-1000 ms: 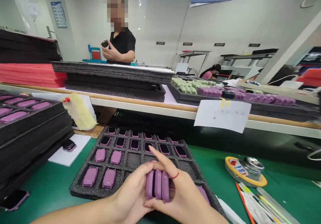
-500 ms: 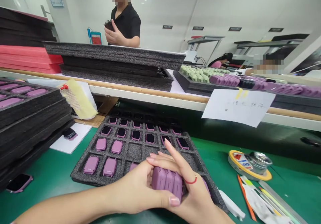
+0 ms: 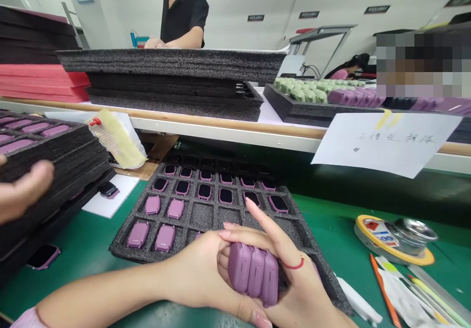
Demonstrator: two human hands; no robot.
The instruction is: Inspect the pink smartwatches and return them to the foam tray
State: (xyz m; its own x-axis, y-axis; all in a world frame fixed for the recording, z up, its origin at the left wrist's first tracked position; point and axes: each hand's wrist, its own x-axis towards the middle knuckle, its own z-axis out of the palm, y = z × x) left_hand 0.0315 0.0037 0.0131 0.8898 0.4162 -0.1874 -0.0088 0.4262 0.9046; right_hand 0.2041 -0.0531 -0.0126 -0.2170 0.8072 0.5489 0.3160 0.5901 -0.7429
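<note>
- Left hand and right hand cup together, fingers grasping three purple watch cases!
- Just beyond, a black foam tray holds watches.

A green tabletop spreads below a shelf with a wood-coloured front edge. On the tabletop lies a black foam tray, with stacked black trays to its left. Near that stack are a white sheet and a purple-framed watch. At right lie a yellow-rimmed roll, an orange stick and a white packet. The shelf carries red foam sheets, a black foam stack and a tray of green and purple pieces.
</note>
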